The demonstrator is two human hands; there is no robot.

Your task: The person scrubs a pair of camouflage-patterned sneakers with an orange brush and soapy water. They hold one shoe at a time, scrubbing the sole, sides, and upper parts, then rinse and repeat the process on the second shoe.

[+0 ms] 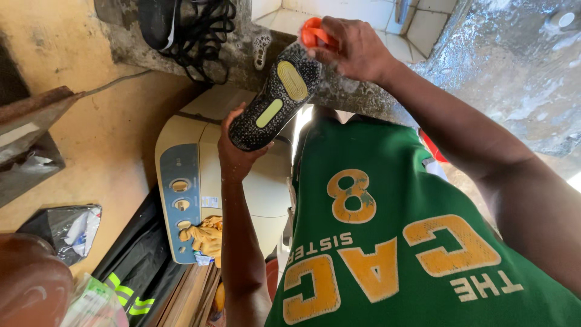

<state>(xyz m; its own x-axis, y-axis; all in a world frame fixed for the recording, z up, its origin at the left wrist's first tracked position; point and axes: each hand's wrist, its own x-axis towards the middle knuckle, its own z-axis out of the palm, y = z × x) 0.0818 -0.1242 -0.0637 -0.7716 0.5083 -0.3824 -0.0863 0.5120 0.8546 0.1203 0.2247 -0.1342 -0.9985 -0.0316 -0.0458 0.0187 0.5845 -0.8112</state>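
— What is in the hands?

— A black shoe (pixel 275 103), sole turned up to the camera, in the upper middle of the frame. The sole has yellow-green patches and small pale dots. The left hand (pixel 233 151) grips the heel end from below, fingers closed around it; the upper of the shoe is hidden behind the sole.

— And the other hand?

— The right hand (pixel 354 48) is at the toe end, fingers closed on an orange thing (pixel 311 33). Only a small part shows, so I cannot tell if it is a brush or a sponge.

— What is around?

— Behind the shoe there is a wet grey concrete ledge (pixel 502 66) with foam on it. At the top left a second dark shoe with black laces (pixel 200 30) lies, cut off by the frame edge. Below the hands stands a cream washing machine (pixel 190 175) with a blue panel and a yellow cloth (pixel 209 236) on it. In the lower left corner a brown blurred shape (pixel 30 284) is too close to make out.
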